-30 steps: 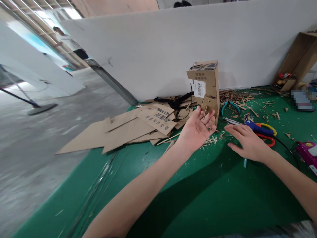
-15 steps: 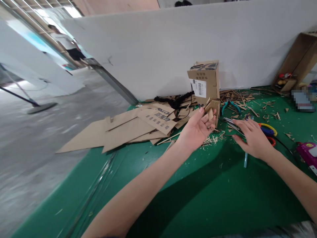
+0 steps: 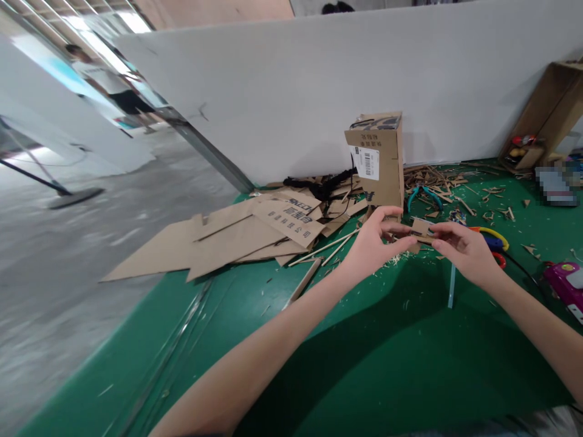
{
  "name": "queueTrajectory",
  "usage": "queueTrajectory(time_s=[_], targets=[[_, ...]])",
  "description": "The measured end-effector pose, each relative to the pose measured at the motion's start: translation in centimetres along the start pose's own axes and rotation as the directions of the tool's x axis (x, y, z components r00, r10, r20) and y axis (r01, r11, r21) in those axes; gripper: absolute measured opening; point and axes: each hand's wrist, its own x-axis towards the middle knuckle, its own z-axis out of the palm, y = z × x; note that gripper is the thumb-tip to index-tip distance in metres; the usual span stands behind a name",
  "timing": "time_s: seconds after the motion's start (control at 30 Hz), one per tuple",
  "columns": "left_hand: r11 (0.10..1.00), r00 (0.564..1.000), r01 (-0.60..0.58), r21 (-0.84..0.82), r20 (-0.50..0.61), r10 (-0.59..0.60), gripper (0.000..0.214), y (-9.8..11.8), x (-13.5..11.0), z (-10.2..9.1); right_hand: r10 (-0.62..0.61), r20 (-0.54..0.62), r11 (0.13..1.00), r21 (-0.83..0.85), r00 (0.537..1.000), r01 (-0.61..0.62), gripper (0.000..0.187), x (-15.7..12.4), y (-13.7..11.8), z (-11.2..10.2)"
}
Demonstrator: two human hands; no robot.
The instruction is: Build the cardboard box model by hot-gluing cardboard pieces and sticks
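Note:
Between my two hands is a small assembly of cardboard pieces [image 3: 421, 228], held just above the green table. My left hand [image 3: 377, 240] pinches its left side between thumb and fingers. On the opposite side, my right hand [image 3: 463, 249] grips the piece with thumb and index finger. Part of the cardboard is hidden behind the fingertips. A cardboard box [image 3: 379, 161] with a white label stands upright just behind my left hand. Teal-handled pliers [image 3: 424, 195] lie beyond the hands. Scissors with yellow, blue and red handles [image 3: 494, 241] are partly covered by my right hand.
Flat cardboard sheets [image 3: 246, 233] are piled at the left, with thin wooden sticks [image 3: 323, 247] beside them. Cardboard scraps [image 3: 432, 177] lie along the white partition [image 3: 255, 97]. A purple tool [image 3: 565, 282] and a translucent blue stick [image 3: 451, 286] are at the right. A person [image 3: 109, 82] stands far left.
My left hand has turned and lowered the cardboard piece to the right. My right hand has left the metal tool by the scissors and now holds the piece too.

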Motion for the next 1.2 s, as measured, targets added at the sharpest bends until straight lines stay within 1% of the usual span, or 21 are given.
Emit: queueTrajectory(time_s=[0.13, 0.3, 0.37, 0.43, 0.53, 0.67, 0.7, 0.77, 0.83, 0.9, 1.0, 1.07, 1.17, 1.2], targets=[[1.0, 1.0, -0.001, 0.004, -0.018, 0.001, 0.054, -0.2, 0.1, -0.2, 0.019, -0.006, 0.999, 0.05, 1.0, -0.018, 0.033, -0.1, 0.1, 0.1], [1.0, 1.0, -0.004, 0.023, 0.001, 0.004, 0.056, -0.8, 0.3, -0.3, 0.07, -0.036, 0.988, 0.139, 0.997, -0.064, 0.032, -0.1, 0.4, 0.3], [0.999, 1.0, -0.013, 0.03, 0.008, 0.012, 0.056, -0.9, 0.3, -0.3, 0.077, -0.053, 0.986, 0.151, 0.996, -0.069, 0.031, -0.1, 0.5, 0.4], [1.0, 1.0, -0.01, 0.005, 0.011, 0.01, 0.057, -1.0, 0.4, -0.4, 0.083, -0.068, 0.986, 0.149, 0.994, -0.072, 0.029, -0.1, 0.6, 0.3], [0.999, 0.998, -0.007, -0.052, -0.058, 0.004, 0.05, -1.4, 0.9, -0.7, 0.085, -0.089, 0.991, 0.108, 0.992, -0.075, 0.027, 0.0, 0.6, 0.1], [0.999, 0.979, 0.002, -0.052, -0.206, -0.013, 0.033, -3.4, 2.4, -1.9, 0.067, -0.102, 0.997, 0.05, 0.993, -0.062, 0.025, 0.1, 0.5, -0.2], [1.0, 0.974, 0.003, -0.012, -0.225, -0.006, 0.031, -4.0, 2.8, -2.3, 0.062, -0.103, 0.997, 0.046, 0.993, -0.057, 0.025, 0.1, 0.4, -0.2], [0.986, 0.96, -0.02, 0.168, -0.273, 0.067, 0.029, -5.2, 3.6, -3.4, 0.053, -0.105, 0.998, 0.041, 0.993, -0.049, 0.025, 0.1, 0.3, -0.2], [0.923, 0.946, -0.025, 0.385, -0.289, 0.146, 0.024, -6.3, 4.2, -4.7, 0.048, -0.105, 0.998, 0.037, 0.993, -0.045, 0.025, 0.1, 0.3, -0.2], [0.853, 0.942, -0.01, 0.522, -0.28, 0.183, 0.019, -7.0, 4.6, -5.9, 0.049, -0.104, 0.998, 0.035, 0.993, -0.046, 0.024, 0.1, 0.3, -0.1], [0.764, 0.946, 0.034, 0.645, -0.267, 0.183, 0.014, -7.6, 4.8, -7.2, 0.051, -0.106, 0.998, 0.031, 0.993, -0.048, 0.024, 0.1, 0.2, -0.1], [0.691, 0.953, 0.05, 0.721, -0.242, 0.183, 0.015, -7.5, 4.8, -7.5, 0.047, -0.113, 0.999, 0.026, 0.992, -0.044, 0.024, 0.1, 0.2, -0.2], [0.569, 0.968, 0.043, 0.821, -0.174, 0.179, 0.026, -7.3, 4.5, -7.3, 0.038, -0.134, 0.999, 0.019, 0.99, -0.035, 0.026, 0.1, 0.1, -0.2], [0.547, 0.974, 0.048, 0.836, -0.161, 0.16, 0.031, -7.3, 4.5, -7.2, 0.035, -0.142, 0.999, 0.017, 0.989, -0.032, 0.026, 0.2, 0.1, -0.2]])
